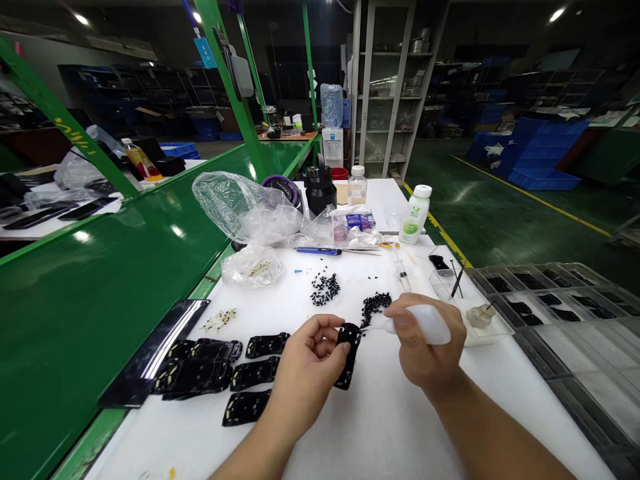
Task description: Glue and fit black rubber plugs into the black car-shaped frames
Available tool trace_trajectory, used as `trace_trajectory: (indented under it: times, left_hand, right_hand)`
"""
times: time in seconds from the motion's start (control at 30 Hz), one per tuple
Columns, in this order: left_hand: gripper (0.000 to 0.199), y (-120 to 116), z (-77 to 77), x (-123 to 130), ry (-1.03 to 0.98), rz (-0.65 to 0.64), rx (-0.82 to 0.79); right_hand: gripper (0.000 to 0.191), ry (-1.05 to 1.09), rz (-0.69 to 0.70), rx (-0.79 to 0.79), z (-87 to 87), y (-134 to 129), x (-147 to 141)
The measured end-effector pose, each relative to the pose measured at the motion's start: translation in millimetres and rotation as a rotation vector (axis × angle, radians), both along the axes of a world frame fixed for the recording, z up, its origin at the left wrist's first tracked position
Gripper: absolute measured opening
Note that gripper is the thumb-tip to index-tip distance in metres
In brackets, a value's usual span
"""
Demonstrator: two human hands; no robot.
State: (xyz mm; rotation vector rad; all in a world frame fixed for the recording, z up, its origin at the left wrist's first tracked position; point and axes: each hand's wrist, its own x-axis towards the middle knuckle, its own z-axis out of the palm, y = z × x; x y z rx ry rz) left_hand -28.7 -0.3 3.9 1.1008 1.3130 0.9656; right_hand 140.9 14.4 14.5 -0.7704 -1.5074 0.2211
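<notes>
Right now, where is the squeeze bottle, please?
The squeeze bottle is right of centre in the head view, in the right hand, near a pile of black pieces.

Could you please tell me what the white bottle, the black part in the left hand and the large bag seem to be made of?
White bottle, in the right hand: probably soft plastic, milky and smooth.
Black part, in the left hand: likely moulded plastic, judging by its glossy surface; coated metal is possible.
Large bag: thin plastic film, clear, crumpled and shiny.
</notes>
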Motion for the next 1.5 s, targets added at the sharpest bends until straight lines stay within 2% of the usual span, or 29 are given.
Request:
trace_trajectory:
  times: [0.23,0.3,0.37,0.43,0.47,0.53,0.6,0.67,0.77,0.87,0.97,1.07,1.13,1.2,1.27,1.3,1.33,1.37,1.43,1.5]
  left_hand:
    - [0.031,0.9,-0.4,-1.6,-0.007,-0.022,-0.006]
    - [0.031,1.4,-2.0,-2.2,0.012,-0.03,0.001]
    - [0.031,0.6,-3.4,-1.7,0.079,-0.03,0.029]
    - [0.031,-1.9,-3.6,0.2,0.177,-0.048,0.071]
    - [0.032,-4.0,-3.0,1.3,0.221,-0.075,0.087]
    - [0.035,-9.7,-0.8,3.2,0.285,-0.155,0.091]
    - [0.039,-17.1,1.6,3.4,0.321,-0.219,0.075]
    - [0.043,-25.9,3.0,1.2,0.354,-0.223,0.067]
    - [0.046,-40.2,2.2,-5.0,0.377,-0.152,0.048]
    - [0.048,-52.0,1.0,-11.8,0.291,-0.108,-0.02]
    - [0.047,-57.5,2.9,-19.3,0.223,-0.062,-0.072]
    - [0.047,-53.7,7.9,-32.0,0.2,0.004,-0.059]
    - [0.049,-45.1,12.8,-43.8,0.167,0.077,-0.022]
    - [0.052,-33.3,18.8,-54.7,0.118,0.175,0.032]
    - [0.054,-22.0,25.1,-60.0,0.049,0.254,0.076]
    - [0.054,-17.6,28.0,-59.5,0.007,0.273,0.09]
    - [0.054,-14.2,30.4,-56.9,-0.031,0.288,0.099]
    - [0.053,-11.7,32.1,-52.5,-0.064,0.295,0.092]
    - [0.051,-8.1,32.7,-40.3,-0.142,0.306,0.114]
    - [0.051,-5.9,29.9,-26.8,-0.239,0.291,0.116]
  right_hand:
    - [0.018,0.004,-0.013,0.003,0.5,-1.6,-0.4]
    - [0.021,0.102,-0.068,0.011,0.1,0.2,0.0]
    - [0.029,0.296,-0.134,-0.038,-1.9,6.2,1.0]
    - [0.032,0.465,-0.132,-0.218,-5.7,16.7,2.3]
    - [0.032,0.495,-0.087,-0.347,-8.0,23.1,2.8]
    - [0.038,0.456,0.049,-0.574,-13.1,36.2,2.9]
    - [0.043,0.303,0.111,-0.655,-17.6,47.1,1.5]
    - [0.039,0.09,0.033,-0.644,-20.6,53.4,-1.3]
    - [0.029,-0.153,-0.099,-0.649,-21.7,54.2,-6.6]
    - [0.019,-0.248,-0.105,-0.675,-21.5,49.2,-12.3]
    - [0.02,-0.341,-0.098,-0.68,-24.4,45.1,-18.2]
    - [0.021,-0.404,-0.083,-0.692,-28.8,43.6,-21.9]
    - [0.03,-0.418,-0.087,-0.686,-28.9,41.7,-21.9]
    - [0.038,-0.369,-0.122,-0.602,-24.4,36.3,-21.1]
    - [0.026,-0.267,-0.142,-0.46,-16.6,26.1,-21.3]
    - [0.016,-0.212,-0.124,-0.397,-12.7,19.3,-22.1]
    - [0.015,-0.186,-0.069,-0.368,-9.6,12.1,-23.3]
    - [0.022,-0.185,0.018,-0.37,-7.9,5.0,-24.8]
    - [0.028,-0.199,0.184,-0.418,-9.9,-6.3,-28.2]
    - [0.024,-0.171,0.263,-0.515,-18.1,-11.3,-31.4]
